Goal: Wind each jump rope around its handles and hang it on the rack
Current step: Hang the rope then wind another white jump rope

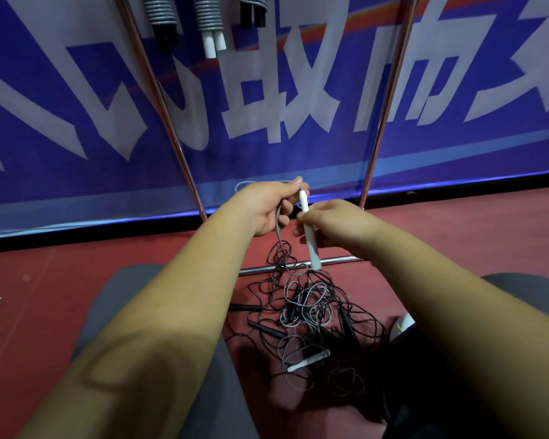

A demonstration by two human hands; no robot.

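Note:
My right hand [333,226] grips a white jump-rope handle [311,245] that points up and slightly left. My left hand [267,207] pinches the grey rope [278,228] near the handle's top end; a small loop of it sticks out to the left, and the rest hangs down to the floor. Below lies a tangled pile of black and grey ropes [311,312] with several black handles and another white handle [309,361]. Three wound ropes [208,23] hang from the rack at the top edge.
The rack's two copper-coloured legs [168,122] slant down to the red floor, joined by a low metal crossbar [336,261]. A blue banner with large white characters [267,90] stands behind. My grey-trousered knees flank the pile, and a white shoe [401,324] shows at right.

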